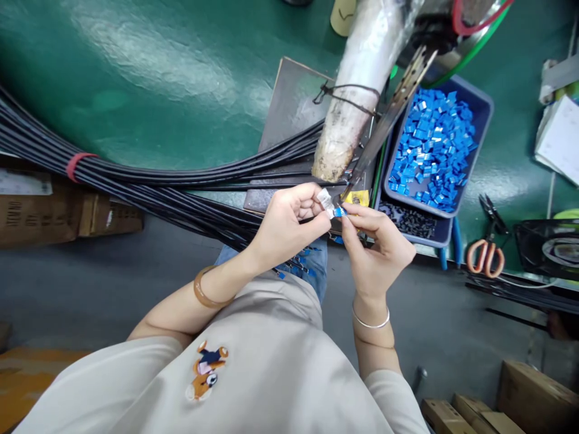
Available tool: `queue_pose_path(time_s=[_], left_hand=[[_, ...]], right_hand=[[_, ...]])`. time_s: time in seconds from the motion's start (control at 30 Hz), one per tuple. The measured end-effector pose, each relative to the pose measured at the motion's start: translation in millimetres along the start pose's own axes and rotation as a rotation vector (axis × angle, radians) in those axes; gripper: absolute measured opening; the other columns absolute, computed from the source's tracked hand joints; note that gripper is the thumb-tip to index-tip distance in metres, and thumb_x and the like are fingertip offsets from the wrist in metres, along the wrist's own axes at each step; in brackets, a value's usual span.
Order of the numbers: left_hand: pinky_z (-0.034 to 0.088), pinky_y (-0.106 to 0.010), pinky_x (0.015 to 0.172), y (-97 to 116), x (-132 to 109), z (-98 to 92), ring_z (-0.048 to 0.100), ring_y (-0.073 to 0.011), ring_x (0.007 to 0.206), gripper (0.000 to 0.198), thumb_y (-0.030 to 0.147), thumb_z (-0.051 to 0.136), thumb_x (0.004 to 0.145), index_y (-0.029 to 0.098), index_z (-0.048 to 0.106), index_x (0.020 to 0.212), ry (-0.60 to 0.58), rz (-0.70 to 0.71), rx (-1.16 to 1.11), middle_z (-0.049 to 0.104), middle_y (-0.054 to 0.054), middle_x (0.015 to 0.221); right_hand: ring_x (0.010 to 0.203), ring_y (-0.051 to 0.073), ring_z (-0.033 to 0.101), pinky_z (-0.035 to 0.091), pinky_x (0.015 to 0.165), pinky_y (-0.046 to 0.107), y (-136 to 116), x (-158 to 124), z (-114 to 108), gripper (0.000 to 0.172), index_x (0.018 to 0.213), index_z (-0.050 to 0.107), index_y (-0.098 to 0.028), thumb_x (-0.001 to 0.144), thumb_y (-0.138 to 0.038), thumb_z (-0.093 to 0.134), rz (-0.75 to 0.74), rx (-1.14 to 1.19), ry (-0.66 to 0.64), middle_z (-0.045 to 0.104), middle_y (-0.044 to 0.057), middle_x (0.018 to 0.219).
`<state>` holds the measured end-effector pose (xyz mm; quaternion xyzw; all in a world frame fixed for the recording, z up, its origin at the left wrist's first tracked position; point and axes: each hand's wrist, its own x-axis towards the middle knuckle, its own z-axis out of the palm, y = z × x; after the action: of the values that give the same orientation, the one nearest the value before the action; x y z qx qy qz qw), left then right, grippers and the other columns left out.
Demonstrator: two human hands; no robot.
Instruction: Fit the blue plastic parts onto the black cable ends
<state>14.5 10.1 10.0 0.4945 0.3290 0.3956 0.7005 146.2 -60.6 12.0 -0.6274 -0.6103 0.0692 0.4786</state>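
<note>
My left hand (292, 226) is closed in a pinch, with thumb and forefinger meeting at a small blue connector (339, 212). A bit of white material (324, 198) shows at its fingertips; I cannot tell whether it is tape on a finger. My right hand (377, 241) pinches the blue connector from the other side. Just above it points the tip of a soldering iron (373, 144), apparently held on a stand. Black cables (217, 176) run in from the left, and several blue-ended ones (298, 262) hang over my lap.
A plastic-wrapped duct (353, 102) hangs over the grey plate (294, 96). To the right stand a bin (483, 126) of blue connectors and a lower bin (446, 232) of small black parts. Orange-handled scissors (485, 256) lie at the bench edge. A yellow pad (357, 198) is behind my fingers.
</note>
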Motion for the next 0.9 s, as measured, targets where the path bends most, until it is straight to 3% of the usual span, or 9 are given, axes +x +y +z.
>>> queue_pose_path(time_s=[0.13,0.47,0.9], left_hand=[[0.036,-0.012,0.047,1.2,2.9,-0.1,0.042,-0.0010,0.050,0.013,0.003,0.063,0.068,0.013,0.055,0.070,0.006,-0.025,-0.036,0.050,0.006,0.058],[0.036,-0.013,0.046,3.2,4.0,1.6,0.043,-0.0013,0.047,0.014,0.005,0.060,0.070,0.015,0.051,0.068,0.006,-0.017,-0.027,0.050,0.007,0.054],[0.035,-0.017,0.047,7.4,0.7,1.3,0.042,-0.0030,0.049,0.017,0.009,0.061,0.074,0.017,0.047,0.069,0.021,-0.016,0.029,0.046,0.006,0.055]], right_hand=[[0.092,0.016,0.073,0.062,0.082,0.032,2.1,1.8,-0.5,0.016,0.088,0.066,-0.022,0.081,-0.008,0.067,-0.085,-0.050,0.017,0.075,0.001,0.099],[0.089,0.018,0.074,0.064,0.075,0.032,1.6,3.4,0.5,0.016,0.085,0.063,-0.021,0.079,-0.008,0.067,-0.090,-0.028,0.013,0.075,0.004,0.107],[0.094,0.021,0.074,0.066,0.076,0.035,-5.4,6.8,-2.8,0.018,0.085,0.064,-0.021,0.076,-0.005,0.069,-0.115,-0.020,0.010,0.074,0.005,0.108]])
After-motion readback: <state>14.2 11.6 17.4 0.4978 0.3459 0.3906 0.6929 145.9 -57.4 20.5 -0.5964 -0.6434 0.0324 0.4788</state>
